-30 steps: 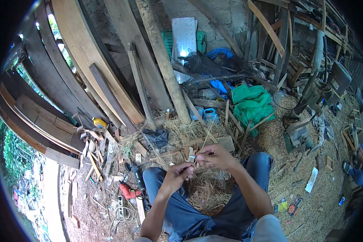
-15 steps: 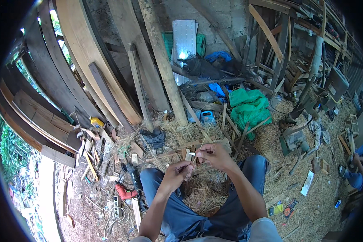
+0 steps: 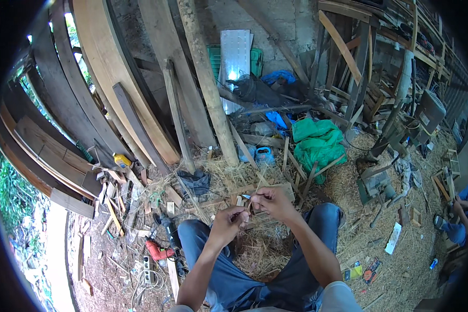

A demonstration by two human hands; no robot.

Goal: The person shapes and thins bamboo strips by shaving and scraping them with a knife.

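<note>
Over the straw between my knees, my two hands are close together. My left hand (image 3: 228,222) is closed, with its fingertips pinched on a thin, light-brown wooden strip (image 3: 248,207) that rises toward the other hand. My right hand (image 3: 275,203) is closed too, gripping a small pale blade (image 3: 246,196) whose tip points left, just above the strip. The blade's handle, if any, is hidden inside the fingers. Whether the blade touches the strip I cannot tell. Behind my hands lies a flat wooden board (image 3: 275,192) on the straw.
At my left knee lie a red power drill (image 3: 158,251), a dark power tool (image 3: 169,229) and a power strip (image 3: 148,270). Tall planks (image 3: 125,78) lean at the left. A green sack (image 3: 317,140) sits ahead. A metal vise-like tool (image 3: 377,184) and another person (image 3: 462,213) are at the right.
The blade has turned slightly and looks bluer now. Both hands stay close together at nearly the same place. The whole view has shifted a little.
</note>
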